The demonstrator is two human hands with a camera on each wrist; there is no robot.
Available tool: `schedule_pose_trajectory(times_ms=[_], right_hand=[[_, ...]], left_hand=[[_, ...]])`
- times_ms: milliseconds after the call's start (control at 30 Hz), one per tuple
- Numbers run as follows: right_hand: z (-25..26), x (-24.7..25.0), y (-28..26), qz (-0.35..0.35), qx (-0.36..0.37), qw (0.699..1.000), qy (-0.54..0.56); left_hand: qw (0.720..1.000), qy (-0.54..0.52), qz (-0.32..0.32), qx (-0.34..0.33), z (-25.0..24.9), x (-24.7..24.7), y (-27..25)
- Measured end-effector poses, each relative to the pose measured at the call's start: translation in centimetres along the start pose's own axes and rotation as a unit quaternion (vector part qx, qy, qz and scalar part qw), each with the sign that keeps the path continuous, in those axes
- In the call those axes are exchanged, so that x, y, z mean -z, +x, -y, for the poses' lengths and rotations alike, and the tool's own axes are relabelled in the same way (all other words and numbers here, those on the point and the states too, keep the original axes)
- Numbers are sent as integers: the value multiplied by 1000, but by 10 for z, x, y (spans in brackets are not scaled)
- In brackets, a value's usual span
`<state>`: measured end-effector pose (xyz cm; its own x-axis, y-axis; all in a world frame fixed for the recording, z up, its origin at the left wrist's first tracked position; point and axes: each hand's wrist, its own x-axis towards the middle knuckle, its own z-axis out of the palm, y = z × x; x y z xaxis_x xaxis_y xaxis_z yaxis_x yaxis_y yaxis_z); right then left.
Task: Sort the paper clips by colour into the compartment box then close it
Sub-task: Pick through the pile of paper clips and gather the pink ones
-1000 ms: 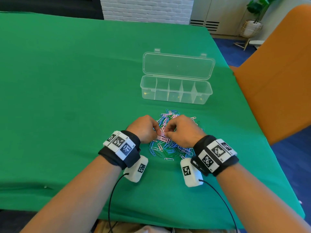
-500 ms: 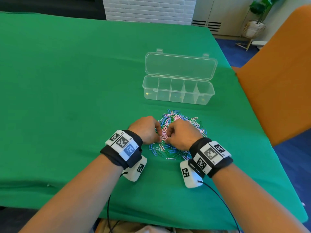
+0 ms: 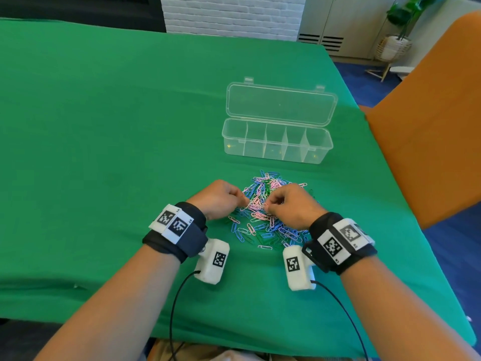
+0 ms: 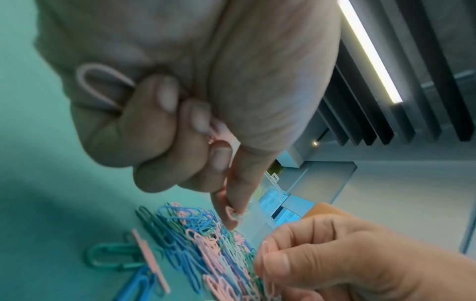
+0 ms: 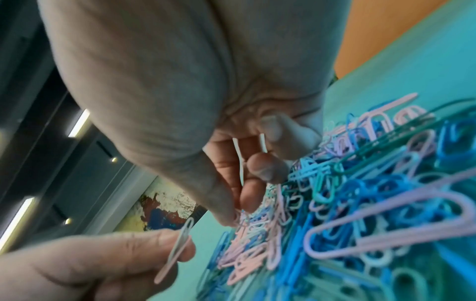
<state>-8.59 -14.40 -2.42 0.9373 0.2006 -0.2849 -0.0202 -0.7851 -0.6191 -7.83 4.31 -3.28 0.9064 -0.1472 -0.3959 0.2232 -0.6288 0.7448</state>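
The left hand (image 3: pixel 217 198) is curled shut, gripping pink paper clips (image 4: pixel 100 87) and pinching another at its fingertips. Just to its right lies the mixed clip pile (image 3: pixel 265 212). The right hand (image 3: pixel 291 204), on the pile's right, pinches pink clips too. Beyond both hands sits the compartment box (image 3: pixel 277 142), lid open.

A green cloth (image 3: pixel 109 131) covers the worktop (image 3: pixel 234 321). Beyond its far edge stands a white brick wall (image 3: pixel 231 14), with pale cabinet doors (image 3: pixel 343 19) beside it. An orange chair back (image 3: pixel 429 121) rises at one side above blue floor (image 3: pixel 453 269). A potted plant (image 3: pixel 398 40) sits in the far corner.
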Motion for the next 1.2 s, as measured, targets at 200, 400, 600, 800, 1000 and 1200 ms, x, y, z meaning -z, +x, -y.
schedule_pose_trajectory(times_ms=[200, 400, 600, 800, 1000, 1200], right_hand=[[3, -1, 1, -23, 5, 1000, 2], [12, -18, 2, -25, 19, 986, -165], [10, -19, 2, -36, 46, 979, -195], [0, -7, 3, -42, 56, 988, -137], [-1, 11, -4, -10, 9, 973, 228], [13, 14, -9, 18, 9, 955, 296]], left_hand=[[1000, -5, -14, 25, 5, 0, 0], [999, 20, -40, 22, 6, -1, -3], [998, -7, -69, -2, 5, -1, -4], [994, -99, -44, -1, 0, -4, -4], [920, -384, 50, 66, -5, -14, -2], [831, -525, 143, 112, -15, -33, -4]])
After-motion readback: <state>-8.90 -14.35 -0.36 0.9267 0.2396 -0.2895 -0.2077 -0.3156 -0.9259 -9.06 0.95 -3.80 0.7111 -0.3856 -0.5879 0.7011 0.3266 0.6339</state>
